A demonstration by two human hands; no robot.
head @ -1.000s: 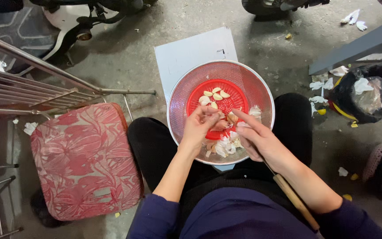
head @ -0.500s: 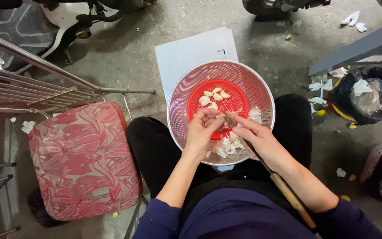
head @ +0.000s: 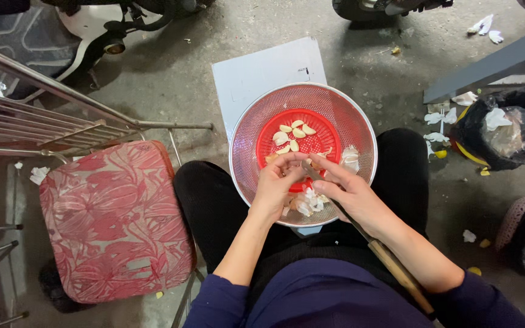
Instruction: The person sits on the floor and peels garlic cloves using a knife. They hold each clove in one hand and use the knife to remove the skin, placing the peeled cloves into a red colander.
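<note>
red plastic basket (head: 296, 136) sitting inside the metal mesh bowl (head: 247, 130) on the person's lap, with a few peeled garlic cloves (head: 293, 133) lying in it. compared with a second ago both hands have slid a bit down and toward the near edge of the basket, and they're pressed closer together now, so my read is the peeling of one clove is moving along rather than a new one getting picked up. left hand (head: 277, 185) is curling its fingertips shut around a small clove (head: 316, 164), pinched right at the tips. right hand (head: 350, 194) is wrapped closed around a knife (head: 369, 240), wooden handle running back along the forearm, blade tip meeting the clove just beside the left thumb. loose papery skins (head: 308, 203) are piling up under the hands at the bowl's near side.
</note>
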